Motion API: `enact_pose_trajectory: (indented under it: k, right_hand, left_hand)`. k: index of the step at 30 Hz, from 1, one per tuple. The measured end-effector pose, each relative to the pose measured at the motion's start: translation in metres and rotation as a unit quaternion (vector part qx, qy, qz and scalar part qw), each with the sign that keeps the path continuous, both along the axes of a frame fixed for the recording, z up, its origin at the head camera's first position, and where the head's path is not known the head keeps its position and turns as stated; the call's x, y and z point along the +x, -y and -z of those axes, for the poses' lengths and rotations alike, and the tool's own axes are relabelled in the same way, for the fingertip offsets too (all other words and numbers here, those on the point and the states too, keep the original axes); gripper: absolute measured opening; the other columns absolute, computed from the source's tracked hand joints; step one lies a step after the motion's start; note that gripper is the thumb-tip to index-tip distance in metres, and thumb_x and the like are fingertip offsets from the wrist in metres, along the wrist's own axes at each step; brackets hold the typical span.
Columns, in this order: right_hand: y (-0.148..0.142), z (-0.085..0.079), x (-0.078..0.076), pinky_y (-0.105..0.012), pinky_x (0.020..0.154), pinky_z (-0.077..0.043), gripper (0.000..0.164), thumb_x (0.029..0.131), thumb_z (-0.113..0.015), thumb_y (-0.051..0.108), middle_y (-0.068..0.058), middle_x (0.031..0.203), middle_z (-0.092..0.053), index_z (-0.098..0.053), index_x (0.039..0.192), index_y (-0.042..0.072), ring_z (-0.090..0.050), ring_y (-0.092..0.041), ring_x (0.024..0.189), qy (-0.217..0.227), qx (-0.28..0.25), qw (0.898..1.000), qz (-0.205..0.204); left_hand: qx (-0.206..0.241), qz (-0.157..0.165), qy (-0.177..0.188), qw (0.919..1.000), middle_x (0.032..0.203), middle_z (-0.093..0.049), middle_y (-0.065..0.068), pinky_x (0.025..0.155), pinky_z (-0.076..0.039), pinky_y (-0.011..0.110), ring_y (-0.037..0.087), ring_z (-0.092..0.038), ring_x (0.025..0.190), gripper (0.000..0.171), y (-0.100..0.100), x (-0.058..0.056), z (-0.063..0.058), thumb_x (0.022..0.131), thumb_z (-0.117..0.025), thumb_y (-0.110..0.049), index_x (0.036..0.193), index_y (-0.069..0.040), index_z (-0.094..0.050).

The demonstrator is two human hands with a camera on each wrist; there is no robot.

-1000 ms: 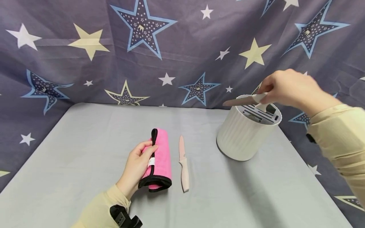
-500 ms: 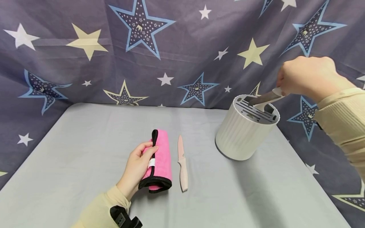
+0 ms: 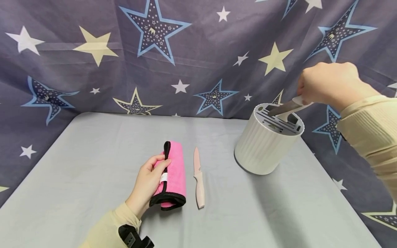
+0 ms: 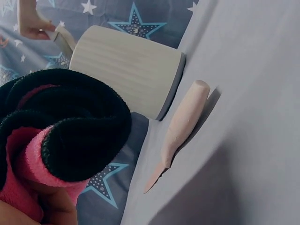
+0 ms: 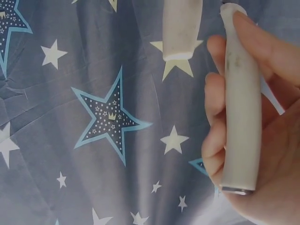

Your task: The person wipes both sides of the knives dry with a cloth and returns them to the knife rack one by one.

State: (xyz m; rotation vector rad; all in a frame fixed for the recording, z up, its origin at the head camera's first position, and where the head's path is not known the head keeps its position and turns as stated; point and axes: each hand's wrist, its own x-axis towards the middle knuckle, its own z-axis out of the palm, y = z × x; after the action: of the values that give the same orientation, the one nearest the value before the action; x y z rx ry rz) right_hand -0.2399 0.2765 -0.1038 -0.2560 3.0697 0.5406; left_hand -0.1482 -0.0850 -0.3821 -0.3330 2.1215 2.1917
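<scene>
My right hand grips a knife by its pale handle, fingers wrapped round it. The brown-grey blade slants down to the left, its tip right at the slotted top of a ribbed cream knife block. A second pale knife handle stands up from that top. Lower left, my left hand holds a rolled pink cloth with black edging and a white tag, thumb on top. Right of the cloth lies a small pink-bladed knife, tip pointing away from me.
A pale grey cloth covers the table. Behind it hangs a dark star-patterned curtain, close to the back of the knife block, which stands near the table's right edge.
My right hand has moved right and up, turning the knife from nearly level above the block to tip-down at its slots. My left hand and the cloth have hardly moved.
</scene>
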Motion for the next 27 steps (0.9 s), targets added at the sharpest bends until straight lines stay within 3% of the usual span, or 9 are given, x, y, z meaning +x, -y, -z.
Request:
enact_pose_trajectory:
  k: [10, 16, 21, 27]
  right_hand:
    - [0.009, 0.029, -0.007, -0.047, 0.052, -0.038, 0.018, 0.071, -0.057, 0.01, -0.001, 0.062, -0.052, -0.057, 0.06, 0.024, -0.048, -0.025, 0.059, -0.052, 0.006, 0.997, -0.056]
    - [0.012, 0.051, -0.012, -0.047, 0.058, -0.04, 0.024, 0.077, -0.058, 0.008, -0.004, 0.066, -0.063, -0.06, 0.061, 0.025, -0.054, -0.026, 0.063, -0.081, 0.026, 0.992, -0.094]
    - [0.013, 0.066, -0.015, -0.047, 0.063, -0.04, 0.019, 0.078, -0.063, 0.006, -0.01, 0.084, -0.07, -0.069, 0.073, 0.024, -0.056, -0.032, 0.074, -0.096, 0.036, 0.988, -0.113]
    - [0.017, 0.081, -0.017, -0.048, 0.069, -0.038, 0.023, 0.087, -0.059, 0.006, -0.011, 0.087, -0.069, -0.074, 0.086, 0.022, -0.055, -0.034, 0.08, -0.113, 0.074, 0.983, -0.127]
  left_hand:
    - [0.023, -0.002, 0.01, 0.9997, 0.093, -0.068, 0.0, 0.064, -0.058, 0.033, 0.015, -0.067, 0.069, 0.034, 0.0, 0.002, 0.003, 0.095, -0.064, -0.031, 0.125, -0.014, -0.061]
    - [0.012, -0.004, 0.006, 0.9999, 0.099, -0.068, 0.002, 0.065, -0.057, 0.031, 0.014, -0.067, 0.072, 0.035, 0.0, 0.003, 0.004, 0.095, -0.064, -0.031, 0.125, -0.013, -0.062]
    - [0.002, -0.008, 0.005, 1.0, 0.106, -0.067, 0.004, 0.068, -0.057, 0.029, 0.012, -0.067, 0.075, 0.034, 0.0, 0.003, 0.006, 0.096, -0.063, -0.03, 0.125, -0.012, -0.062]
    - [0.009, -0.007, 0.008, 0.9999, 0.104, -0.067, 0.004, 0.067, -0.057, 0.03, 0.013, -0.067, 0.074, 0.035, -0.001, 0.004, 0.006, 0.095, -0.064, -0.031, 0.125, -0.013, -0.062]
